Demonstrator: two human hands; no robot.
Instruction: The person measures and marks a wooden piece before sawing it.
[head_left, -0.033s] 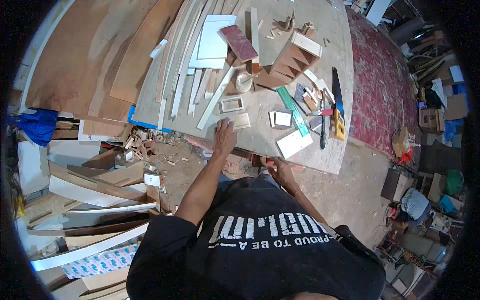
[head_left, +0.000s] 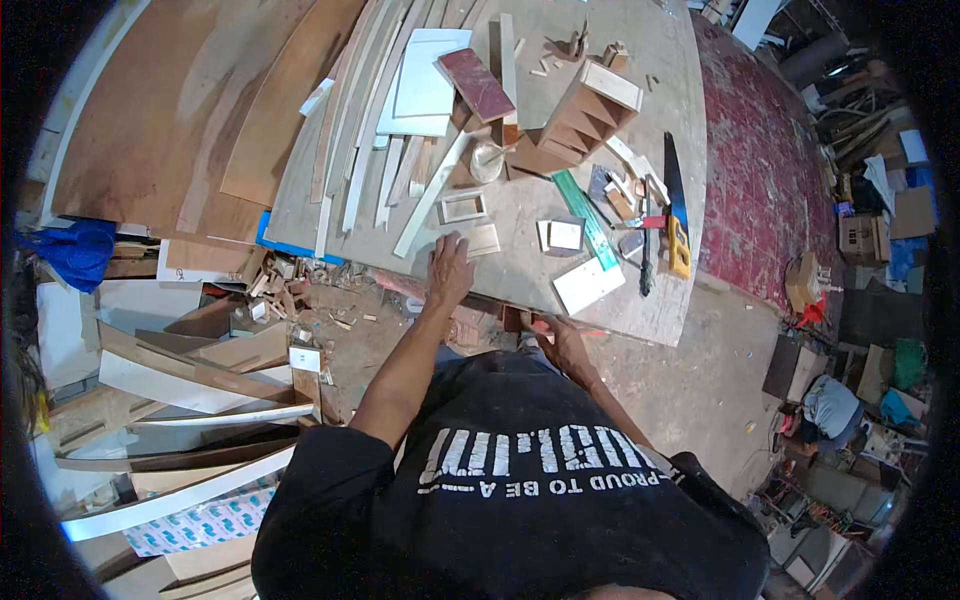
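My left hand (head_left: 451, 272) lies on the front part of the worktable (head_left: 520, 280), fingers stretched forward and slightly bent. Just right of its fingertips is a small flat piece of wood (head_left: 484, 240); whether they touch it I cannot tell. Beyond that lies a small rectangular wooden frame (head_left: 464, 207). My right hand (head_left: 566, 346) is low at the table's front edge, with its fingers curled in. Beside those fingers shows something red (head_left: 541, 326), partly hidden, and what they grip cannot be made out.
A white board (head_left: 589, 288), a green strip (head_left: 586, 222) and a yellow-handled saw (head_left: 679, 245) lie to the right. Farther back stand a wooden box with dividers (head_left: 590, 112) and a round container (head_left: 487, 163). Long wood strips (head_left: 350, 150) cover the left; offcuts (head_left: 180, 380) crowd the floor.
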